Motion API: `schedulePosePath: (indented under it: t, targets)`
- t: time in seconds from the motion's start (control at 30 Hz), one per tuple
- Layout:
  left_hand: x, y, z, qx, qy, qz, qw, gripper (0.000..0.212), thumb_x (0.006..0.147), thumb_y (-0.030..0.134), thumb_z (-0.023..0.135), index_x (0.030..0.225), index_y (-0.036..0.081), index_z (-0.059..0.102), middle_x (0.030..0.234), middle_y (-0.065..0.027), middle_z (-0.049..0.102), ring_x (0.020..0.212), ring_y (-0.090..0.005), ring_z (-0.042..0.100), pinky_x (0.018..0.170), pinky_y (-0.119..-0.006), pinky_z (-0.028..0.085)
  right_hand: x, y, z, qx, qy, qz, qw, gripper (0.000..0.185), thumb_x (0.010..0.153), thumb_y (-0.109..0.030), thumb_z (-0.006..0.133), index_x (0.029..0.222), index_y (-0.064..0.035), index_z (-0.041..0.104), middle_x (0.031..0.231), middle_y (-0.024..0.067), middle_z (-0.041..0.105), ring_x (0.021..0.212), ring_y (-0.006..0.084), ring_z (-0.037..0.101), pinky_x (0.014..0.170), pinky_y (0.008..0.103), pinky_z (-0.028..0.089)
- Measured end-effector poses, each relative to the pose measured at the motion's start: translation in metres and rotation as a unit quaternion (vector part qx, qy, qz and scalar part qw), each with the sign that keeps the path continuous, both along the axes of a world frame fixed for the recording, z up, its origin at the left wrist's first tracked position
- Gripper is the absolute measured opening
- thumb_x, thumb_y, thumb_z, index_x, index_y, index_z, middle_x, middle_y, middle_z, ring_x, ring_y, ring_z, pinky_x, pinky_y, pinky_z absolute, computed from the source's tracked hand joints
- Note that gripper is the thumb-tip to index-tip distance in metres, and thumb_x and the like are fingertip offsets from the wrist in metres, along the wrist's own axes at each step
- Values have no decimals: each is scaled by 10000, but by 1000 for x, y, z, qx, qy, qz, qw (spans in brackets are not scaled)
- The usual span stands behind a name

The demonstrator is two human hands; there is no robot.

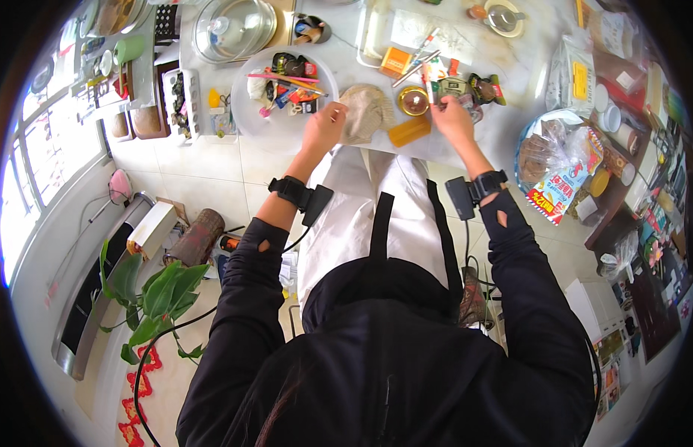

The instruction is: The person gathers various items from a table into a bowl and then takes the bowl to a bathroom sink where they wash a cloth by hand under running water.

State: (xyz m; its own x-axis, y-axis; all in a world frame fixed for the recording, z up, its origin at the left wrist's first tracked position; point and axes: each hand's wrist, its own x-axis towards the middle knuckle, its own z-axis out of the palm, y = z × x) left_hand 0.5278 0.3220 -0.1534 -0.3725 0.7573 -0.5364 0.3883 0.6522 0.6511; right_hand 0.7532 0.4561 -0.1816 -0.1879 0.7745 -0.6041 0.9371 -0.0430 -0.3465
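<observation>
My left hand [328, 124] is at the right rim of a round white plastic tray [243, 120], its fingers curled; whether it holds anything cannot be told. Pencils [290, 82], small packets and a dark bundle lie in the tray. My right hand [452, 116] grips a slim white-and-red pen-like stick [427, 84], held upward above the table. Between the hands lie a beige knitted cloth item [366, 114], a round gold-rimmed tin [413, 101] and a yellow block-like object [409, 131]. Beyond them are an orange box [395, 62], a silver stick [416, 68] and small packets.
Stacked glass lids [235, 28] stand at the back left, with a dark cup [310, 29] beside them. A basket with plastic-bagged food [542, 151] and a wipes pack [573, 78] are at the right. A potted plant's leaves [165, 290] rise on the lower left.
</observation>
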Motion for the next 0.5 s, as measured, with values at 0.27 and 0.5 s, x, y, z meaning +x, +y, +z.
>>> schedulePosePath:
  t: [0.27, 0.5]
  targets:
    - [-76, -35, -40, 8, 30, 89, 996, 175, 765, 218, 485, 849, 91, 574, 727, -125, 588, 684, -285, 566, 610, -329, 441, -53, -8, 50, -46, 171, 60, 982, 173, 746, -207, 492, 864, -92, 544, 729, 88, 588, 678, 224, 573, 597, 304, 442]
    - [-100, -41, -50, 9, -51, 103, 993, 244, 778, 270, 476, 863, 63, 575, 676, -87, 593, 557, -176, 567, 539, -286, 438, -168, -56, 49, -63, 231, 133, 962, 192, 733, -186, 505, 859, -51, 557, 744, 98, 591, 671, 226, 570, 606, 300, 444]
